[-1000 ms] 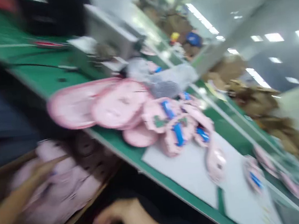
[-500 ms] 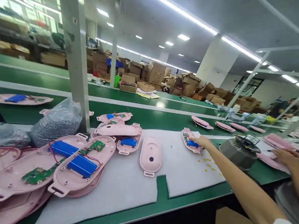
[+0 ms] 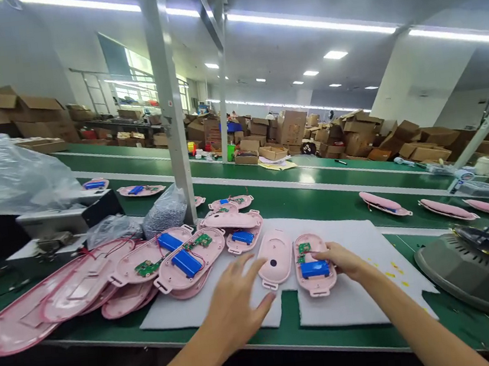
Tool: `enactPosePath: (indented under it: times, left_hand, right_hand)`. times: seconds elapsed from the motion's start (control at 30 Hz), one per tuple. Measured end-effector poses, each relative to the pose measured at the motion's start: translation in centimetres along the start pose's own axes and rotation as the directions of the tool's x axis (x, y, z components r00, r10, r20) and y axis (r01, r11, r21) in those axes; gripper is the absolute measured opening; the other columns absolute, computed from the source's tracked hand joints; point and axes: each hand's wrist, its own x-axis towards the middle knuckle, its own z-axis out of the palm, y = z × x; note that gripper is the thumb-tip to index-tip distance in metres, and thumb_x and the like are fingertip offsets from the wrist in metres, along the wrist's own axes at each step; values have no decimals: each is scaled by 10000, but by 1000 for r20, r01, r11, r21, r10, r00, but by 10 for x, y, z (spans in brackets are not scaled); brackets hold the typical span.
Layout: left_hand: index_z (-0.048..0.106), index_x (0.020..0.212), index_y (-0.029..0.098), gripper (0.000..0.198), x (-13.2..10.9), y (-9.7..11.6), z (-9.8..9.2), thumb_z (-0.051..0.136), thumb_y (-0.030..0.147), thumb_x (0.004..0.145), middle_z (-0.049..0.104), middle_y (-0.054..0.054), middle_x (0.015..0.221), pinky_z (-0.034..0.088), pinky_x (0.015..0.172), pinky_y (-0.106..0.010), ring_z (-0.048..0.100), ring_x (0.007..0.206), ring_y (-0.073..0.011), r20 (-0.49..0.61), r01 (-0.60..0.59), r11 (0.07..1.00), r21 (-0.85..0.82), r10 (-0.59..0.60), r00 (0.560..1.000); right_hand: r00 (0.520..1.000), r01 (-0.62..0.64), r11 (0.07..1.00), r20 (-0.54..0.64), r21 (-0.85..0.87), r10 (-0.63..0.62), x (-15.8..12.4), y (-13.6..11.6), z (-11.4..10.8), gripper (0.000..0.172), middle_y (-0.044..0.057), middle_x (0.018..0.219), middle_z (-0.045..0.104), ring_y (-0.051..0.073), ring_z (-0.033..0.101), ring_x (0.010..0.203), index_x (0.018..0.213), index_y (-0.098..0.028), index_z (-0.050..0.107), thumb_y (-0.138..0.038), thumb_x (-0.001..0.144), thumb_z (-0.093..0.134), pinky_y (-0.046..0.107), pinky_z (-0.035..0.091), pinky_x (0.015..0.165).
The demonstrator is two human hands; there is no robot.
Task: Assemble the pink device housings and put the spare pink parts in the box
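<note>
My right hand (image 3: 344, 261) grips the right edge of a pink plastic shell half (image 3: 322, 285), its fingers bent over the rim. Inside that shell sit a blue battery pack (image 3: 314, 269) and a small green circuit board (image 3: 304, 248). To its left lies another pink shell piece (image 3: 276, 250), outer side up, with a black round spot. My left hand (image 3: 236, 298) hovers palm down over the white foam sheet (image 3: 353, 306), fingers spread and holding nothing. Just beyond it rests a stack of open pink shells (image 3: 173, 278) with blue batteries and boards.
A grey machine with a round top (image 3: 473, 270) stands at the right. Several pink shells (image 3: 387, 204) lie along the green bench. A metal post (image 3: 171, 115) rises behind the stack, beside a bag of small dark parts (image 3: 165, 213). Yellow bits (image 3: 392, 275) are scattered on the foam.
My view has swung left. My right hand has brought the battery-fitted shell closer, beside the face-down piece. My left hand has come into view. The neighbouring person's hands are out of sight.
</note>
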Motion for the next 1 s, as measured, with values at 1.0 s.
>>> enactPosePath:
  times: [1.0]
  left_hand:
    - [524, 1266, 165, 932, -138, 63, 62, 894, 507, 481, 585, -131, 1273, 425, 1053, -441, 533, 1206, -334, 50, 19, -66, -998, -494, 868]
  right_hand:
    - [939, 304, 899, 260, -317, -226, -103, 56, 103, 873, 52, 1035, 711, 362, 645, 1039, 1304, -365, 540, -575, 493, 788, 437, 576, 773]
